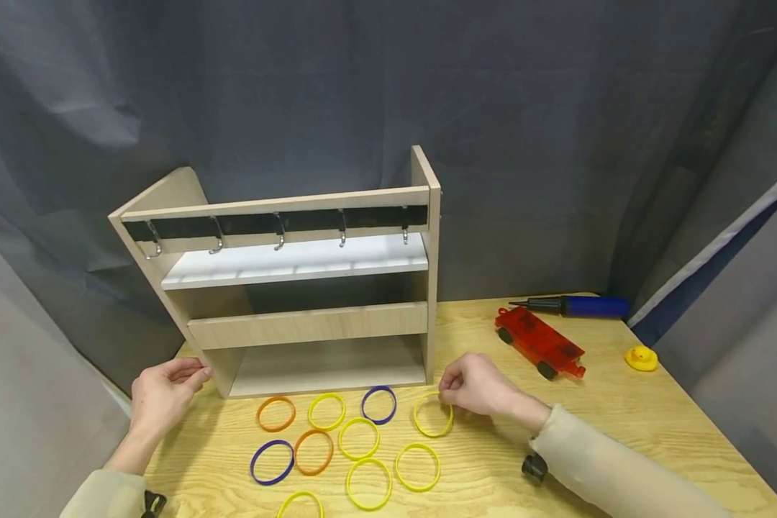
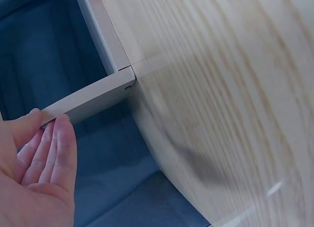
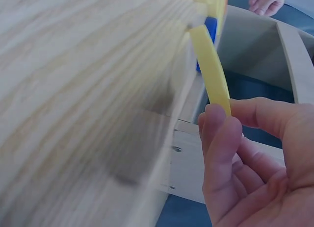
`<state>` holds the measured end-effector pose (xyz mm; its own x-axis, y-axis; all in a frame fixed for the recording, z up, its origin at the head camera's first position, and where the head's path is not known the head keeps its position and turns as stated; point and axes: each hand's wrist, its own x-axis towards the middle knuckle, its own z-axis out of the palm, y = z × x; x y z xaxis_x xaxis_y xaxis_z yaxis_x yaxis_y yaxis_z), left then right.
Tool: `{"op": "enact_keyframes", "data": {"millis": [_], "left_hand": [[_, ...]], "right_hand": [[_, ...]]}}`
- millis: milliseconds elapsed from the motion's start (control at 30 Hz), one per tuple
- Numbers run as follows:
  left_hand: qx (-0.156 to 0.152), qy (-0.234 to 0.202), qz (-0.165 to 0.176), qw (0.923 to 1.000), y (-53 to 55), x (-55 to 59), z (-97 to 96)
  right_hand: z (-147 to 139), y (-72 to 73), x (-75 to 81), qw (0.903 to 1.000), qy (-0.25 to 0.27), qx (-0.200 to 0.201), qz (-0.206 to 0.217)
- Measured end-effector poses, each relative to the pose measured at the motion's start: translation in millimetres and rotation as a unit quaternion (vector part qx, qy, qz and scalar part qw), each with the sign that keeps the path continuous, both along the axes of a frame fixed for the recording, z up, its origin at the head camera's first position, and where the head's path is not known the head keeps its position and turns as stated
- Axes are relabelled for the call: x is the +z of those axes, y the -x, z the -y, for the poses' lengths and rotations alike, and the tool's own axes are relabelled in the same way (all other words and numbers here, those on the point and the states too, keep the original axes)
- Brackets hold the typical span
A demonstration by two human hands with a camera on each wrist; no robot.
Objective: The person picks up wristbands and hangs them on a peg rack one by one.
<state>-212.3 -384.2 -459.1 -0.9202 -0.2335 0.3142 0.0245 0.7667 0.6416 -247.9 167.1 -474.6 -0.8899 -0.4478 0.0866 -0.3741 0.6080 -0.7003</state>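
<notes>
My right hand (image 1: 482,387) pinches a yellow wristband (image 3: 212,70) between thumb and fingertips, at its edge nearest the hand. In the right wrist view the band stands tilted, its far end close over the wood. At the left, my left hand (image 1: 162,403) grips the front edge of the side panel (image 2: 93,97) of a wooden shelf unit (image 1: 307,327), thumb on one face and fingers on the other. Orange wristbands (image 1: 314,471), purple wristbands (image 1: 273,483) and several other yellow wristbands (image 1: 370,509) lie flat in front of the unit.
Several metal hooks (image 1: 280,237) hang in a row from a black strip (image 1: 246,224) along the unit's upper rail. Right of the unit are a red toy wagon (image 1: 540,342), a blue hand pump (image 1: 596,307) and a yellow rubber duck (image 1: 641,358). Dark curtain (image 1: 524,144) closes the back.
</notes>
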Motion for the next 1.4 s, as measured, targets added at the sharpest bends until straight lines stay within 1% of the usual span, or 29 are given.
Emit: {"op": "enact_keyframes", "data": {"millis": [100, 233, 367, 567, 667, 1067, 1400], "left_hand": [[0.002, -0.003, 0.004, 1.0000, -0.8, 0.3, -0.1], [0.005, -0.003, 0.007, 1.0000, -0.9, 0.8, -0.1], [0.004, 0.000, 0.003, 1.0000, -0.6, 1.6, 0.2], [0.004, 0.010, -0.006, 0.9999, 0.1, 2.8, 0.2], [0.003, 0.008, -0.008, 0.9999, 0.4, 2.7, 0.0], [0.001, 0.015, -0.014, 0.9998, 0.5, 2.9, 0.8], [-0.001, 0.010, -0.014, 0.9999, 0.8, 1.9, 1.6]], "right_hand": [[-0.3, -2.2, 4.6, 0.9999, 0.009, 0.001, 0.011], [0.3, -4.6, 11.8, 0.9999, 0.009, 0.005, 0.004], [3.3, -6.7, 20.2, 0.9999, 0.010, 0.013, -0.001], [8.4, -9.9, 35.7, 0.9991, 0.028, 0.024, 0.020], [11.6, -11.8, 43.3, 0.9986, 0.037, 0.029, 0.024], [30.8, -22.3, 72.0, 0.9966, 0.058, 0.055, 0.018], [53.5, -25.1, 97.5, 0.9916, 0.107, 0.072, 0.012]]}}
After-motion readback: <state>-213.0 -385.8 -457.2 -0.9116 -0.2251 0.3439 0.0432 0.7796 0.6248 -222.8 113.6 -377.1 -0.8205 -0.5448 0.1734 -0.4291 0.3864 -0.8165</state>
